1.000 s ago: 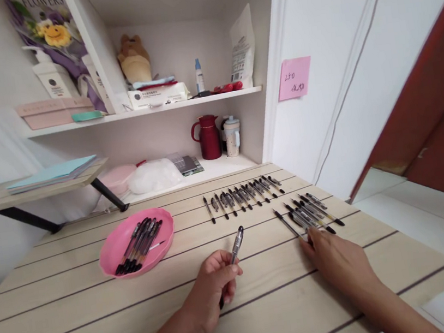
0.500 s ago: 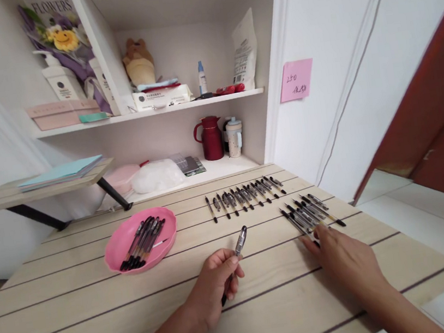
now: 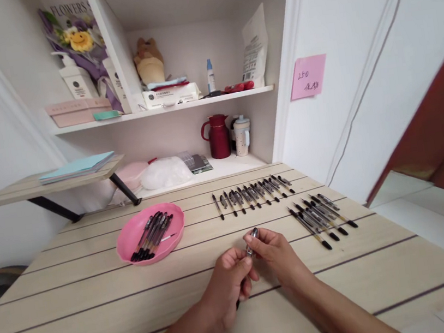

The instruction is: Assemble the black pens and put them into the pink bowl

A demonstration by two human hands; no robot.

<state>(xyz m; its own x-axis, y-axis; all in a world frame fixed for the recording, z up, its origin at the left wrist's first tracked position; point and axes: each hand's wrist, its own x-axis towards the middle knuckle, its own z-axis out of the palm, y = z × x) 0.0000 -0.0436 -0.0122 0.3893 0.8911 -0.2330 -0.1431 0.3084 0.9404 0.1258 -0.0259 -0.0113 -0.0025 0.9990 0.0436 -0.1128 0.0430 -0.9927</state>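
Left grip (image 3: 231,278): closed around a pen (image 3: 252,243), thumb laid along it and fingers curled beneath.
Right grip (image 3: 275,250): brought against the left, with my thumb and fingertips pinching the same pen near its upper end.
Pen in hand: slanted above the desk (image 3: 113,308), its dark top leaning away from me and to the right; its dark lower end shows under my left palm, and my fingers hide much of the rest.
Pink dish (image 3: 132,230): on the desk to my left, well apart from my hands; it has a wavy rim.
In the dish: a bundle of pens (image 3: 154,235) lying aslant, and a thin white stick (image 3: 168,237) on its right side.
Middle row: beyond my hands, a line of pens (image 3: 248,197) laid side by side at a slant, shorter pieces among them.
Right group: past my right hand, more pens (image 3: 316,221) side by side, dark ends toward me.
Back shelf: a red jug (image 3: 218,138) just beside a pale cup (image 3: 243,137).
Wall: a pink note (image 3: 308,76) with handwriting, to the right of the shelves.
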